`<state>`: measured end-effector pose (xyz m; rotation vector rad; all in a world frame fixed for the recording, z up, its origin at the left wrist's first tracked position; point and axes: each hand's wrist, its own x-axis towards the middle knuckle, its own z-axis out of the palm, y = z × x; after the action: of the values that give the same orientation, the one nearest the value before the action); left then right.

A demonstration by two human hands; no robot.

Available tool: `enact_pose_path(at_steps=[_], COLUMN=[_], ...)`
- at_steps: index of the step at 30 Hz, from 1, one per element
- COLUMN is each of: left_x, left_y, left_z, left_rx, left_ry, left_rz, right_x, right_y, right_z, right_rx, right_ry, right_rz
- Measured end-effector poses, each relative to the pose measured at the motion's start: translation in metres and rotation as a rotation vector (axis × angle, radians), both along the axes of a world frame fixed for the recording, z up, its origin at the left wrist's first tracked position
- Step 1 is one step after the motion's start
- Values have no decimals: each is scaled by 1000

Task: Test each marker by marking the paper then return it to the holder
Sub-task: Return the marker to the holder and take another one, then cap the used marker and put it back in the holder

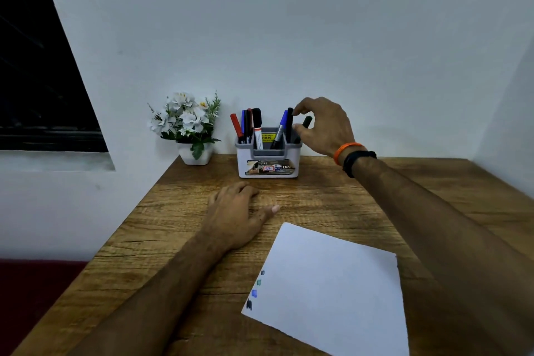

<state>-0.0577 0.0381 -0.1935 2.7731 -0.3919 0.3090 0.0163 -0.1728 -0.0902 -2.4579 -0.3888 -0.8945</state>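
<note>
A grey and white marker holder (268,163) stands at the back of the wooden desk (179,228). Its left side holds red, blue and black markers (250,124); its right side holds a blue marker (281,127) and a black marker (289,124). My right hand (323,127) reaches over the holder's right side, with thumb and fingers curled around a dark green marker (307,121) that leans in the holder. My left hand (237,214) rests flat on the desk in front of the holder. A white paper (332,289) lies near me, with several small coloured marks (254,293) along its left edge.
A white pot of artificial white flowers (189,127) stands left of the holder against the wall. A dark window (37,81) is at the far left. The desk's left edge drops toward a dark red floor.
</note>
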Motion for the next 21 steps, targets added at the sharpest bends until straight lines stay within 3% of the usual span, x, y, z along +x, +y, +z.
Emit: enact_pose_path(at_steps=[8, 14, 21], left_x=[0, -1, 0], left_y=[-1, 0, 0], left_z=[1, 1, -2], left_rx=[-3, -10, -10], left_ry=[17, 9, -5], left_rz=[10, 7, 9], right_x=[-11, -5, 21], right_y=[15, 52, 93], right_z=[-4, -7, -1], right_rx=[54, 22, -175], right_ry=[-135, 3, 162], right_rz=[23, 134, 163])
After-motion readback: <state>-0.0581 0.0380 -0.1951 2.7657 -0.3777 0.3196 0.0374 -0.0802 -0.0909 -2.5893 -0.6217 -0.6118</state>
